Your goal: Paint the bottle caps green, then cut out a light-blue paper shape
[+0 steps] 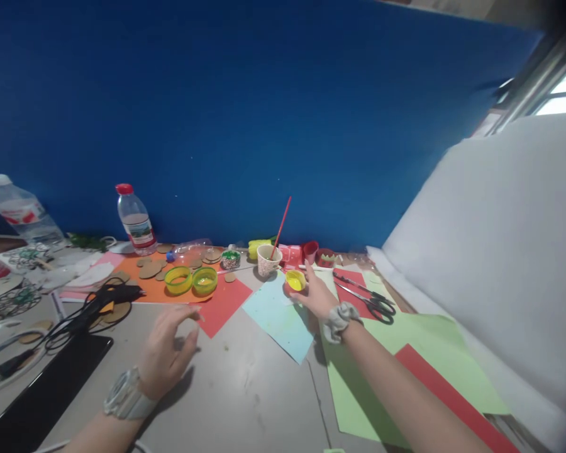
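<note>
My right hand [317, 294] is around the right side of a small cup [295, 282] with a yellow inside. The thumb lies at the cup's front and the fingers at its far side. Under and in front of it is a light blue sheet [283, 321]. My left hand [167, 352] is above the grey table, fingers curved and apart, holding nothing. Beyond it, two yellow-green plastic rings or shallow cups [178, 280] stand side by side on orange paper [155, 293]. A patterned white paper cup [267, 261] holds a red stick [282, 220].
Black-handled scissors [380, 308] lie on red and green paper [434, 340] at right. A glue gun [108, 302], cables and a black phone-like slab [51, 390] occupy the left. Bottles [136, 226] and cardboard discs [149, 270] line the back, before a blue panel [264, 126].
</note>
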`<state>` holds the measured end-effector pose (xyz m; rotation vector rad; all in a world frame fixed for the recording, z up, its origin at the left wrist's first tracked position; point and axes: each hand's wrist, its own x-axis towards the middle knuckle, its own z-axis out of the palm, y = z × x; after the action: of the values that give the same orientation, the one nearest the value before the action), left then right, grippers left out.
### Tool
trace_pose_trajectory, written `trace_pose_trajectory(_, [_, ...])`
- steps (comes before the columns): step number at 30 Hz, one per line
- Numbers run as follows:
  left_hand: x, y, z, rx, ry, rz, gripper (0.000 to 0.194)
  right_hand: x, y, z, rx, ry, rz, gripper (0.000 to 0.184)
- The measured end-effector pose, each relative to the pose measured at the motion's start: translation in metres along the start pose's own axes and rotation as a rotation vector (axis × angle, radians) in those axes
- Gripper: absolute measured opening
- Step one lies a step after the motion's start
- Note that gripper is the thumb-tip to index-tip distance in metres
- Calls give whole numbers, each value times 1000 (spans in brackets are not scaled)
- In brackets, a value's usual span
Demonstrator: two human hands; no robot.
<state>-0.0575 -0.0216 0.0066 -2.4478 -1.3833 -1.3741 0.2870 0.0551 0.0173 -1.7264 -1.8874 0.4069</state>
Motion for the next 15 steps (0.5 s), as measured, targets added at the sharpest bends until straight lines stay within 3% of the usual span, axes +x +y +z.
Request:
trace_pose_trajectory(5, [4,5,4,-46,45,57,25,4,1,6,35,38,-57,94])
trace_pose_trajectory(10, [6,10,1,-107,47,85,25,0,-12,1,99,39,-7,92])
trace_pose_trajectory(13, [8,13,-1,-102,-42,37,18,-12,-31,-1,124,48,-42,93])
trace_pose_trajectory(15, [11,15,0,-72,-169,-23,15,-19,-47,4,135,-4,-93,93])
